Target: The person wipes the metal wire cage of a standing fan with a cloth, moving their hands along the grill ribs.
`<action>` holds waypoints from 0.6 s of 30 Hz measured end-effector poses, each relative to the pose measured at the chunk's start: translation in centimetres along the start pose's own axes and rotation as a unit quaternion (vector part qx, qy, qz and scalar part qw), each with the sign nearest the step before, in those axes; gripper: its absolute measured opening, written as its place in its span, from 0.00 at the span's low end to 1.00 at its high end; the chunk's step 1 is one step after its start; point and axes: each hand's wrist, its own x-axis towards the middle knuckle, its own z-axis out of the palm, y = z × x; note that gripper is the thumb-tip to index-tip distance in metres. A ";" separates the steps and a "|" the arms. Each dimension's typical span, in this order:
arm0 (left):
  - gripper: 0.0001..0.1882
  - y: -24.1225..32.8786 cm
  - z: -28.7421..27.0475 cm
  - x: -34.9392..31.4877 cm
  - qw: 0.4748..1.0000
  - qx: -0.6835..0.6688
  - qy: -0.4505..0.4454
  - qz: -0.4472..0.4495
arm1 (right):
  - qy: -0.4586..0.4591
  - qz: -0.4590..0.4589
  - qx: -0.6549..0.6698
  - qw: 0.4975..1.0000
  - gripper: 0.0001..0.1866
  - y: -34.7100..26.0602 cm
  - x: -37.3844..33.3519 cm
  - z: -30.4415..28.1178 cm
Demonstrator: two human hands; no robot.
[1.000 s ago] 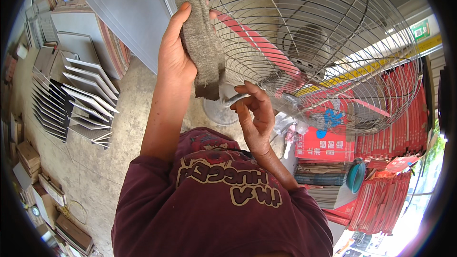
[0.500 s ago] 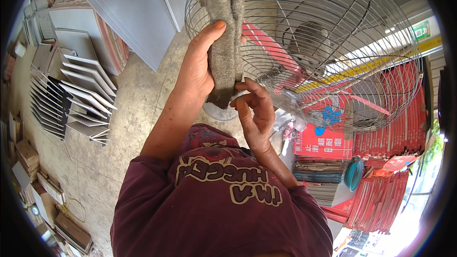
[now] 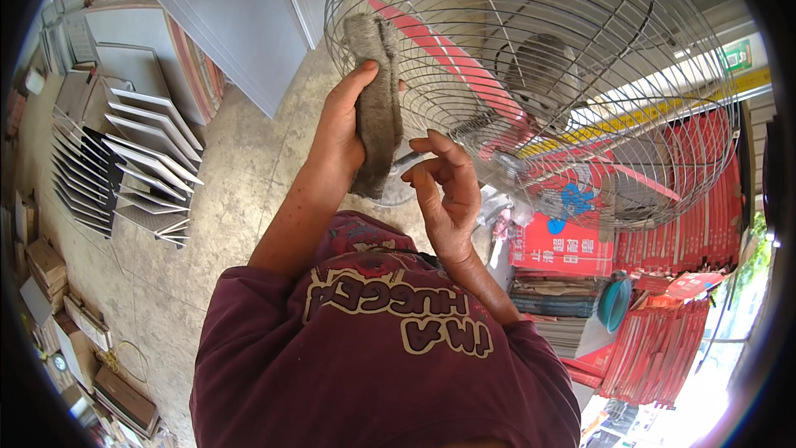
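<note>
A folded grey-brown cloth [image 3: 379,120], long and flat like a thick strip, is held upright in front of my chest. My left hand [image 3: 338,137] grips it, thumb on the near face and fingers mostly hidden behind. Just right of its lower end, my right hand [image 3: 450,191] is raised with bent fingers. A gap shows between its thumb and index finger, and nothing is visible in it. Beyond both hands stands a large fan with a wire cage and pink blades [image 3: 452,54]. The cloth's top overlaps the cage's left edge in view; whether they touch I cannot tell.
Large grey panels [image 3: 236,29] lean at the far left. Below them a rack of fanned-out sample boards [image 3: 153,153] stands on the concrete floor [image 3: 240,182]. Red cartons [image 3: 655,353] are stacked on the right, beside a teal rounded object [image 3: 614,305]. Boxes [image 3: 124,402] line the lower left.
My left hand has lowered the cloth and shifted it slightly left, turning it more edge-on. The cloth's lower end has moved away from my right fingertips. My right hand has hardly moved.
</note>
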 end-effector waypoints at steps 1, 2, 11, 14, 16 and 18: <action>0.16 0.0 0.3 -0.2 1.000 0.015 -0.020 0.015 | 0.002 0.000 0.001 1.000 0.22 0.1 0.0 0.0; 0.15 0.0 1.0 -0.6 0.998 0.029 -0.041 0.030 | 0.004 0.000 0.003 1.000 0.22 0.1 0.0 -0.1; 0.15 -0.7 3.2 -0.4 0.969 0.166 -0.166 0.075 | 0.037 0.004 0.030 0.999 0.21 0.1 -0.2 -0.4; 0.13 -0.7 2.5 -0.6 0.988 0.080 -0.131 0.013 | 0.021 0.012 0.022 0.999 0.20 0.1 -0.2 -0.5; 0.12 -1.1 2.1 -0.7 0.994 0.048 -0.095 0.002 | 0.011 0.019 0.018 1.000 0.20 0.1 -0.3 -0.6; 0.12 -1.3 0.9 -0.3 0.995 0.046 -0.088 -0.001 | 0.006 0.020 0.015 1.000 0.19 0.2 -0.2 -0.6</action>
